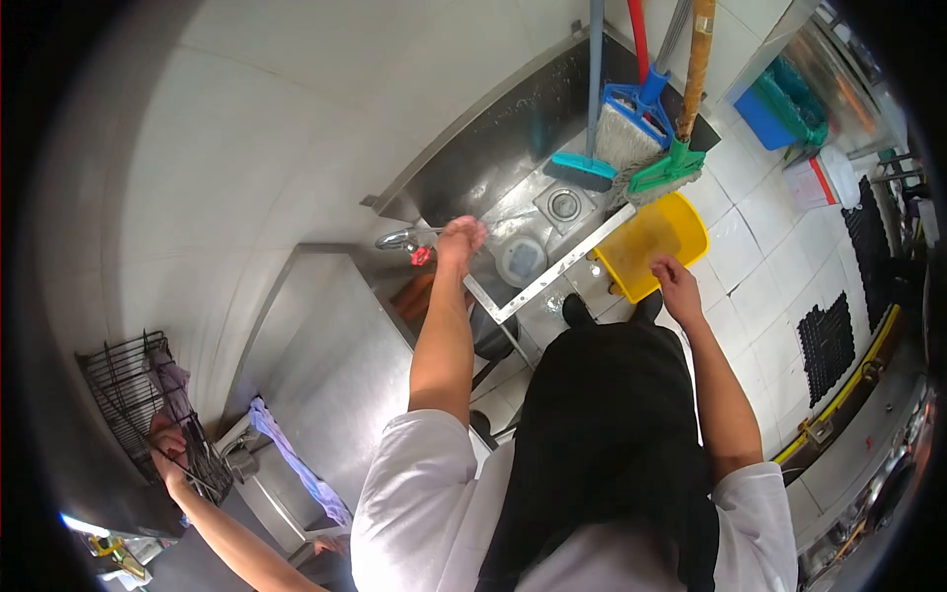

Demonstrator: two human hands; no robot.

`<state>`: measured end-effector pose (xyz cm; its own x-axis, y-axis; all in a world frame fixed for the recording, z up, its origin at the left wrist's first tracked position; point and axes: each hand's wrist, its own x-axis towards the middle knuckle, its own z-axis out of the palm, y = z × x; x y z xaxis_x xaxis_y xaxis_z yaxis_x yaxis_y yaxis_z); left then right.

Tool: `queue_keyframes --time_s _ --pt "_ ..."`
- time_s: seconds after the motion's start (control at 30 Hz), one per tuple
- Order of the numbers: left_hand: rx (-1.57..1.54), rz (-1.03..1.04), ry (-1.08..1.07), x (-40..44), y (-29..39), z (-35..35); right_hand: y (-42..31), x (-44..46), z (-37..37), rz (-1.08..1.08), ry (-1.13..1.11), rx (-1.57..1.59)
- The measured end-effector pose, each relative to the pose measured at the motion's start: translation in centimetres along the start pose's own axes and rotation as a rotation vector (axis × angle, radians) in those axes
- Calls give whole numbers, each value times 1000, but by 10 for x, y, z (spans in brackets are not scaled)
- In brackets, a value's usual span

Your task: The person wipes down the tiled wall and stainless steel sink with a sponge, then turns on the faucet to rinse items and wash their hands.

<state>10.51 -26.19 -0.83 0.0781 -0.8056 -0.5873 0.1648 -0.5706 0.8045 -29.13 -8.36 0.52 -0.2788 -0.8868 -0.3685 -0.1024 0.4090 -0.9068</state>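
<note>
My left hand (462, 242) is over the sink basin (449, 166), beside the metal faucet (397, 240) and its red tap handle (422, 257). Its fingertips are smeared by motion, so I cannot tell whether they hold anything. A round, whitish, translucent container (521, 260) sits in the basin near this hand. On my other side, my right hand (677, 284) overlaps the near side of a yellow bucket (691, 212). Its fingers are loosely curled with nothing visible in them; contact with the bucket is unclear.
Several brooms and mops, including a teal broom (580, 172) and a green broom head (667, 173), lean in the basin near the drain (564, 205). Steel counter (321, 340) lies left. Another person's hand (168, 446) is at a wire rack (123, 390). Black mats (827, 340) lie right.
</note>
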Motion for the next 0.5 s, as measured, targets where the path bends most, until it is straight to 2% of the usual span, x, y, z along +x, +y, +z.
queue_keyframes --time_s 0.03,0.07,0.13,0.17,0.2,0.27,0.3,0.37,0.43,0.47,0.5 --pt "143 14 -35 8 -14 1 -9 5 3 -114 -56 -282" --pt "151 -6 -30 11 -21 5 -18 10 8 -227 -119 -563" --pt "416 -51 -213 16 -34 15 -33 36 27 -404 -138 -527" --pt "608 -67 -228 23 -43 21 -35 53 38 -486 -133 -500" --pt "606 -82 -219 34 -54 23 -38 73 49 -517 -148 -534" --pt "1249 218 -467 52 -79 22 -36 100 73 -538 -188 -567" --pt "1242 201 -462 63 -90 23 -34 111 84 -542 -182 -587" --pt "1538 141 -597 76 -107 29 -14 136 103 -548 -196 -615" --pt "1622 31 -583 85 -120 39 4 152 124 -542 -140 -522" --pt "1714 -65 -577 87 -121 47 9 156 129 -541 -154 -534" --pt "1695 -72 -580 99 -140 42 16 156 134 -470 -81 -604"
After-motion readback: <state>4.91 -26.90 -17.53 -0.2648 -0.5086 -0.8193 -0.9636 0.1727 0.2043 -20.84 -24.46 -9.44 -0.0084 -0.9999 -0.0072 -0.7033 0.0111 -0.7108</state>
